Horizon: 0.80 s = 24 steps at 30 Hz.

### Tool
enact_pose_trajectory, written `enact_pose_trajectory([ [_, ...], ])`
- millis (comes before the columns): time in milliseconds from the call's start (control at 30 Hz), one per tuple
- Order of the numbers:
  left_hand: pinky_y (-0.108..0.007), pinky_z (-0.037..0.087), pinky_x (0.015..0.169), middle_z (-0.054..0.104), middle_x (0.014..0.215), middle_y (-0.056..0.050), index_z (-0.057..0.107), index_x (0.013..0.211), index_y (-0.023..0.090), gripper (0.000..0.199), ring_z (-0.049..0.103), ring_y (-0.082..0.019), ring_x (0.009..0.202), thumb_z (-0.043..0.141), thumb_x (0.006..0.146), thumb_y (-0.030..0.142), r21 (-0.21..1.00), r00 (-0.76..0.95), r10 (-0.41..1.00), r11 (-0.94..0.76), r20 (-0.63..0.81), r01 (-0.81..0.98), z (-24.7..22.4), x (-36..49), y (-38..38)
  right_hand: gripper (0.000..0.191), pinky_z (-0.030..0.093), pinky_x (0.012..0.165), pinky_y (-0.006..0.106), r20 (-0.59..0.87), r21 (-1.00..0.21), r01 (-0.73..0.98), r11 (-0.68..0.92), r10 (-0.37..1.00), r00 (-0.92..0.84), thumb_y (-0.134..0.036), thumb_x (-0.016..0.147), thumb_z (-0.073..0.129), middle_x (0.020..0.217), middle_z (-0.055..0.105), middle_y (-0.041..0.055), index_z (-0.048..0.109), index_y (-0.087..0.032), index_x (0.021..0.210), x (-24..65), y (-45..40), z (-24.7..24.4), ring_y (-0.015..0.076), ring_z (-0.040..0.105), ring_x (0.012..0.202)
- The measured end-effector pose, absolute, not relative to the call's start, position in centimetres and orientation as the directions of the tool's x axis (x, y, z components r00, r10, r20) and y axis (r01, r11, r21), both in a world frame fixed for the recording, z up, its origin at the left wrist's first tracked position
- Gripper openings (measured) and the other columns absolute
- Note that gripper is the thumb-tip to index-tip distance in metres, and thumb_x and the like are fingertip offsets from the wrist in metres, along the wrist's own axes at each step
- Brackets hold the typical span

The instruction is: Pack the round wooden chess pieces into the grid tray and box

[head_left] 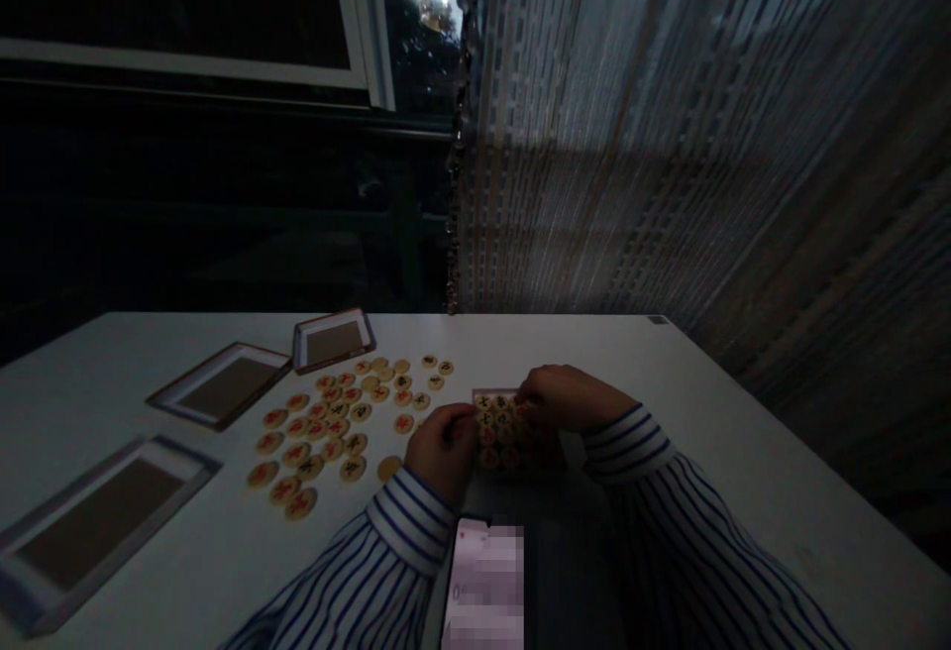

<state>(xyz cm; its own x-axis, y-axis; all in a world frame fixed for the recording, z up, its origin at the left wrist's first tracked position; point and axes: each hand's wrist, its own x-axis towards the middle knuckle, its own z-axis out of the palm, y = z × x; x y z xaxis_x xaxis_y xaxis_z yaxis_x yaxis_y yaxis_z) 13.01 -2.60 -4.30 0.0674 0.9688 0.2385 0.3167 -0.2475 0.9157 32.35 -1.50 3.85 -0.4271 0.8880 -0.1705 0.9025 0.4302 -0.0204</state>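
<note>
Round game pieces seem at this step to be set in rows in an open box, which is placed on the table right of the loose pieces. The left hand is curled at the left edge of the box; the right hand is bent over its far right corner. Whether a piece is gripped by either cannot be told. For the next move, light fingertip placing is probably called for. The pieces are flat, pale, and marked in red or black.
</note>
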Motion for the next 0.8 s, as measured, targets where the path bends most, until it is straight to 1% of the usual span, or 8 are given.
enact_pose_trajectory([
  [167, -0.027, 0.050, 0.065, 0.066, 0.078, -0.005, 0.063, 0.081, 0.015, 0.021, 0.061, -0.015, 0.069, 0.055, 0.065, 0.026, 0.934, 0.064, 0.972, -0.234, 0.225, 0.269, -4.24, 13.08, -2.73, 0.028, 0.038, 0.066, 0.026, -0.178, -0.013, 0.898, 0.440, 0.882, -0.435, -0.028, 0.071, 0.047, 0.092, 0.064, 0.0065, 0.063, -0.022, 0.093, 32.27, -1.46, 3.68, 0.0203, 0.057, 0.084],
  [367, -0.028, 0.049, 0.068, 0.066, 0.079, -0.005, 0.062, 0.081, 0.015, 0.021, 0.061, -0.016, 0.071, 0.054, 0.066, 0.026, 0.919, 0.075, 0.969, -0.248, 0.236, 0.306, -4.31, 13.06, -2.68, 0.027, 0.037, 0.064, 0.026, -0.228, -0.007, 0.902, 0.431, 0.878, -0.422, -0.027, 0.071, 0.046, 0.090, 0.064, 0.0066, 0.063, -0.022, 0.091, 32.15, -1.52, 3.90, 0.0196, 0.057, 0.082],
  [567, -0.028, 0.049, 0.066, 0.066, 0.078, -0.005, 0.062, 0.081, 0.016, 0.019, 0.061, -0.016, 0.070, 0.054, 0.066, 0.025, 0.917, 0.069, 0.967, -0.256, 0.247, 0.306, -4.40, 13.16, -2.75, 0.026, 0.037, 0.061, 0.026, -0.238, -0.005, 0.907, 0.421, 0.880, -0.410, -0.027, 0.071, 0.044, 0.086, 0.065, 0.0062, 0.064, -0.022, 0.088, 32.06, -1.59, 3.99, 0.0189, 0.058, 0.078],
  [800, -0.028, 0.049, 0.065, 0.066, 0.077, -0.005, 0.063, 0.080, 0.015, 0.020, 0.061, -0.015, 0.069, 0.054, 0.066, 0.025, 0.918, 0.078, 0.966, -0.258, 0.245, 0.301, -4.03, 13.13, -2.94, 0.027, 0.037, 0.066, 0.026, -0.239, -0.010, 0.913, 0.407, 0.886, -0.397, -0.027, 0.071, 0.047, 0.090, 0.064, 0.0070, 0.063, -0.021, 0.091, 32.08, -1.64, 4.06, 0.0199, 0.057, 0.083],
])
